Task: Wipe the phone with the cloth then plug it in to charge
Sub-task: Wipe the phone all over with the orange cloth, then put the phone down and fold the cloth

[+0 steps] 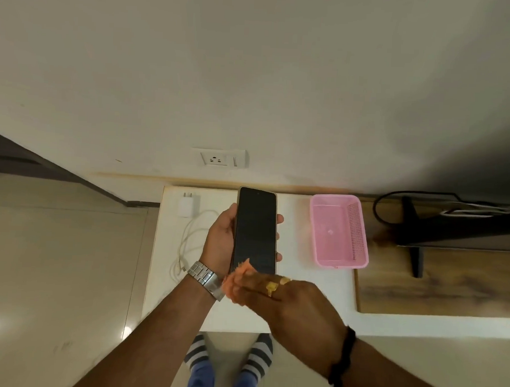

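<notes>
My left hand (219,240) holds a black phone (255,228) upright over the white table (302,297), screen facing me and dark. My right hand (290,300) grips a small orange cloth (240,276) bunched under its fingers, pressed against the phone's lower edge. A white charger adapter (187,205) lies at the table's back left, and its white cable (187,243) is coiled just left of my left hand. On the wall behind the table is a white socket (218,158) with a switch.
An empty pink plastic basket (338,230) sits on the table right of the phone. Further right, a black monitor stand (412,235) and cables rest on a wooden board (436,286). My feet (229,362) show below the table's front edge.
</notes>
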Demonstrator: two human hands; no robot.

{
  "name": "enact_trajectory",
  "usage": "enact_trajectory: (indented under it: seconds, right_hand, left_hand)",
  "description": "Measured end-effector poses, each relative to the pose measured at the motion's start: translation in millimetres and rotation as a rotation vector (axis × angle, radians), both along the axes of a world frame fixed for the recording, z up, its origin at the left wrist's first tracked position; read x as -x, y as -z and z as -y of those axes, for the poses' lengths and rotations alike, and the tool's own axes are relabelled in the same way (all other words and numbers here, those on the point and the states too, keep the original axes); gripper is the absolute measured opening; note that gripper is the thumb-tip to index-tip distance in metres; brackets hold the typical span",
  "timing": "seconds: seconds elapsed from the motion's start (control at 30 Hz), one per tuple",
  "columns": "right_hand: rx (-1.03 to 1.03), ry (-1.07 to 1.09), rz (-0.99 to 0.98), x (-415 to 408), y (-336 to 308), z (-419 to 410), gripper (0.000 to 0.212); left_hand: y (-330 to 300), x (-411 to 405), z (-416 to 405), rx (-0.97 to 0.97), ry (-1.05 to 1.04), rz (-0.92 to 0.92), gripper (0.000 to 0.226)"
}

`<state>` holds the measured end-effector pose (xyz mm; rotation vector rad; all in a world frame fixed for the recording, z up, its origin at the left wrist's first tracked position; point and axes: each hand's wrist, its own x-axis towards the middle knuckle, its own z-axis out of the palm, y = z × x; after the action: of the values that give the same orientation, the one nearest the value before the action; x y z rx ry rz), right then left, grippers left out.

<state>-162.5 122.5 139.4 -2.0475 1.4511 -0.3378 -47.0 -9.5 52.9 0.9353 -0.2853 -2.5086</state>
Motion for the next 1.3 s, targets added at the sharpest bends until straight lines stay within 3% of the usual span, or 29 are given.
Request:
enact_trajectory:
  seconds: [0.07,0.17,0.27,0.43,0.53,0.6,0.7,0.77,0.83,0.93,1.1,1.2,1.3]
  right_hand:
    - [0.153,0.084,-0.029,12,-5,18,0.046]
    - [0.169,0.356,-0.064,39,-7,69,0.046]
    - [0.19,0.335,-0.216,35,20,80,0.04]
    - [0.152,0.274,-0.014,-10,54,13,0.06]
    - [0.127,0.213,0.016,-16,72,-18,0.056]
    - [-0.006,0.252,0.143,-18,77,-28,0.042]
    - [-0.181,0.55,0.519,-15,77,-23,0.027]
    - [-0.235,0.789,0.804,-4,81,-11,0.025]
    - [-0.308,0.986,0.957,14,98,-3,0.026]
    - [-0.49,1.173,1.135,34,135,-3,0.026]
    - [-0.605,1.252,1.401,51,182,-1,0.032]
    - [-0.647,1.228,1.474,53,195,5,0.03]
    - [-0.699,1.315,1.583,51,202,10,0.039]
  left_hand:
    - [4,0,1,-0.024,0.007,0.004,0.067]
    - [9,4,-2,-0.051,0.035,-0.005,0.062]
    - [15,6,2,-0.061,0.025,-0.015,0.066]
    - [38,6,8,-0.03,0.021,0.007,0.077]
    - [53,5,2,-0.038,0.02,0.017,0.075]
    - [63,4,1,-0.04,0.026,0.052,0.072]
    - [82,7,7,0.053,0.059,0.238,0.055]
    - [96,12,10,0.167,0.092,0.445,0.038]
    - [110,19,11,0.229,0.12,0.641,0.024]
    - [136,27,16,0.334,0.161,0.79,0.013]
    - [177,31,24,0.503,0.197,1.007,0.013]
    - [191,35,22,0.515,0.182,1.056,0.026]
    - [198,39,19,0.543,0.179,1.082,0.022]
